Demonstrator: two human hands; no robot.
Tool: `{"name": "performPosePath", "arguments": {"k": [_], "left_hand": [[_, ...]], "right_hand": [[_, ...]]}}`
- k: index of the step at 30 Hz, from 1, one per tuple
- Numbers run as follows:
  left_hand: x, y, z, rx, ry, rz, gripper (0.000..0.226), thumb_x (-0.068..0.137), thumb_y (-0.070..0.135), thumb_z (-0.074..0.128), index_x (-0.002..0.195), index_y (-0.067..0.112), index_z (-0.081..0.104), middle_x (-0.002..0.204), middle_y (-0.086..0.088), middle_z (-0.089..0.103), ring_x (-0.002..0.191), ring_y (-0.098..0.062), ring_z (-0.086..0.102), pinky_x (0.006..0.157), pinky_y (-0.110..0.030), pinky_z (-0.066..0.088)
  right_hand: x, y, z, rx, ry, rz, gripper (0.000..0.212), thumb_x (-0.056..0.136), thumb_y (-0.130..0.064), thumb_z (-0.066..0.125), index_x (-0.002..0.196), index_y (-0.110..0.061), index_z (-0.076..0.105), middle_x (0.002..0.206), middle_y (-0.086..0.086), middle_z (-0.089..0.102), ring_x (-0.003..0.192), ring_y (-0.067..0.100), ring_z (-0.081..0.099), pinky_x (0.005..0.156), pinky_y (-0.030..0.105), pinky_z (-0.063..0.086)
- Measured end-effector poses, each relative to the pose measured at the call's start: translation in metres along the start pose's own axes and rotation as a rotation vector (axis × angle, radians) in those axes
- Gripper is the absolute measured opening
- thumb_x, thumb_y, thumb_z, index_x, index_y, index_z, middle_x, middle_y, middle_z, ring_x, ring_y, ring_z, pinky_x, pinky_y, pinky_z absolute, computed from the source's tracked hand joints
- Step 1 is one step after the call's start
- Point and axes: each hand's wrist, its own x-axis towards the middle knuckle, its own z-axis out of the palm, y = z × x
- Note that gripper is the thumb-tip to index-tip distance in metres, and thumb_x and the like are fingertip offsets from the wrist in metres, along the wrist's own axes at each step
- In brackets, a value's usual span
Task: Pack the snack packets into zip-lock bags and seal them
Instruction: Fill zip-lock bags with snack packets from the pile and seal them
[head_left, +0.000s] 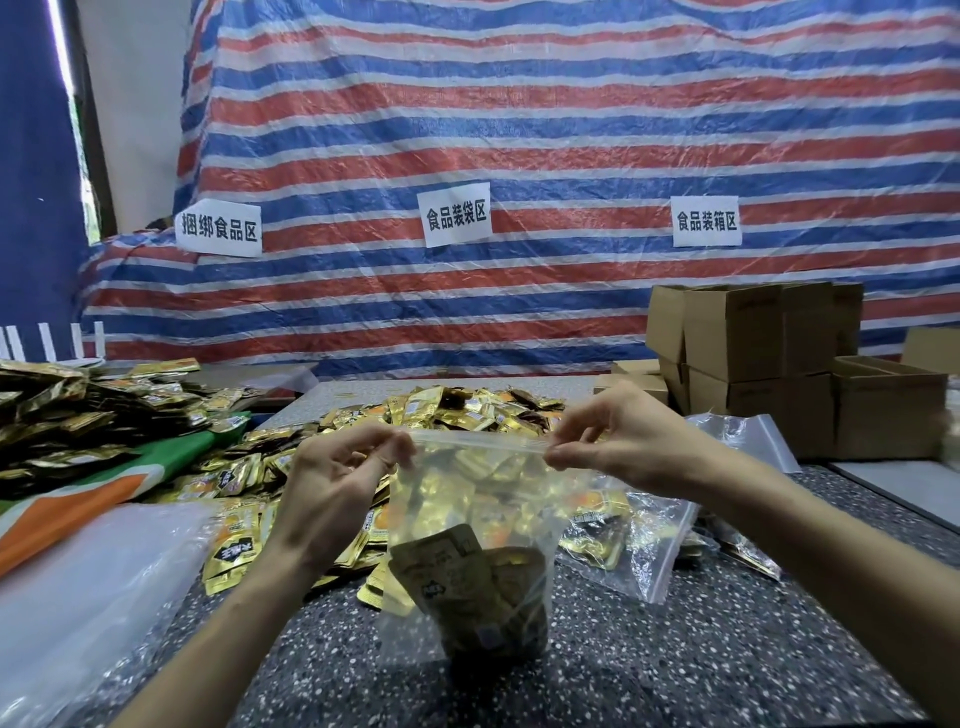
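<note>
head view: a heap of gold foil snack packets (467, 410) lies on the speckled dark table (675, 649) behind the hands, with brown cardboard boxes (753, 353) stacked at the right. a clear plastic zip-lock bag (467, 519), with packets in its bottom, hangs between the hands. the left hand (332, 483) pinches the zip strip's left end and the right hand (623, 441) pinches its right end.

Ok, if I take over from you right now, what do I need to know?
The bag is held upright, packets at its bottom.
Hands: left hand pinches its top left end, right hand its top right end.
Done: packets are in; a second bag with packets lies to the right.
Left: press the zip shut (can't tell if sealed), then bag the loose packets.
</note>
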Motion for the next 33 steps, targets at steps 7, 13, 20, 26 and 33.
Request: {"name": "performPosePath", "arguments": {"k": [7,13,20,26,33], "left_hand": [[0.000,-0.003,-0.003,-0.006,0.021,-0.007,0.020,0.089,0.032,0.062,0.075,0.025,0.075,0.079,0.003,0.074,0.076,-0.012,0.065,0.072,-0.036,0.050],[0.007,-0.004,0.002,-0.008,0.033,-0.021,0.025,0.095,0.012,0.061,0.076,0.019,0.076,0.076,0.003,0.073,0.070,-0.008,0.061,0.065,-0.026,0.043],[0.007,-0.011,0.002,-0.039,0.042,-0.031,0.021,0.088,0.033,0.062,0.076,0.023,0.076,0.083,0.002,0.074,0.084,-0.013,0.067,0.073,-0.031,0.049],[0.001,-0.008,0.010,-0.099,0.079,-0.012,0.019,0.092,0.032,0.063,0.078,0.023,0.073,0.077,-0.004,0.071,0.052,-0.015,0.053,0.046,-0.023,0.040],[-0.003,0.004,0.057,-0.209,0.003,-0.002,0.019,0.096,0.016,0.057,0.085,0.009,0.071,0.077,-0.006,0.070,0.054,-0.030,0.061,0.046,-0.027,0.051]], "right_hand": [[-0.009,0.009,-0.007,-0.004,0.010,0.022,0.006,0.086,-0.025,0.077,0.081,-0.028,0.078,0.080,-0.004,0.076,0.079,0.021,0.068,0.077,0.044,0.055],[-0.014,0.014,-0.009,0.010,0.075,-0.014,0.004,0.084,-0.027,0.078,0.080,-0.025,0.078,0.076,-0.010,0.076,0.072,0.009,0.070,0.071,0.029,0.059],[-0.022,0.014,-0.003,0.017,0.171,-0.066,0.015,0.074,-0.041,0.076,0.073,-0.026,0.075,0.069,-0.008,0.074,0.062,0.003,0.068,0.060,0.016,0.053],[-0.030,0.028,0.015,0.341,0.158,0.076,0.039,0.068,-0.044,0.081,0.087,-0.011,0.072,0.081,0.007,0.074,0.068,0.017,0.069,0.057,0.024,0.054],[-0.040,0.037,0.075,0.385,-0.252,0.320,0.087,0.071,-0.045,0.086,0.145,-0.030,0.043,0.143,-0.006,0.046,0.101,0.020,0.068,0.058,0.031,0.060]]}}
